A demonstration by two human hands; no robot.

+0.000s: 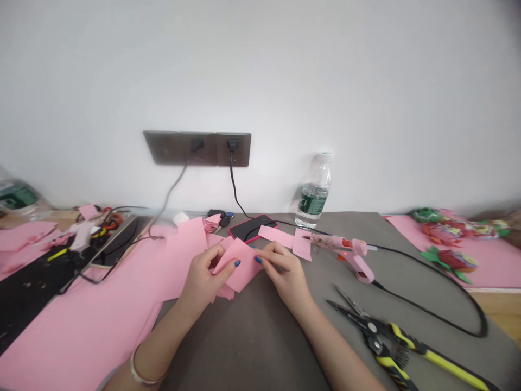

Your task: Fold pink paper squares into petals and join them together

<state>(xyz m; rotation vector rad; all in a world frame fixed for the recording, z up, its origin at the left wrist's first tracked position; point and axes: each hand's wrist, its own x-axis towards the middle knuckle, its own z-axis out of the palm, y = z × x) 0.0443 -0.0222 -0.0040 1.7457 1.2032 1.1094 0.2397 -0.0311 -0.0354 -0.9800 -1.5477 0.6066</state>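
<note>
A small piece of pink paper [239,262] is held up between both hands, over the grey table mat. My left hand [207,274] grips its left side, thumb on top and fingers behind. At the right edge, my right hand [284,266] pinches the paper between thumb and fingertips. Just below, more pink paper pieces [226,292] show, partly hidden by the held one. Behind the hands lies a phone with a pink edge [260,225]. Two pink paper strips [277,236] lie to the right of it, near the nozzle of a pink glue gun [340,247].
Yellow-and-black pliers [378,336] lie open at front right. A water bottle [313,195] stands by the wall. Large pink sheets [93,315] and another phone [120,241] cover the left. Paper flowers [451,260] lie far right. The glue gun's black cable [439,263] loops right.
</note>
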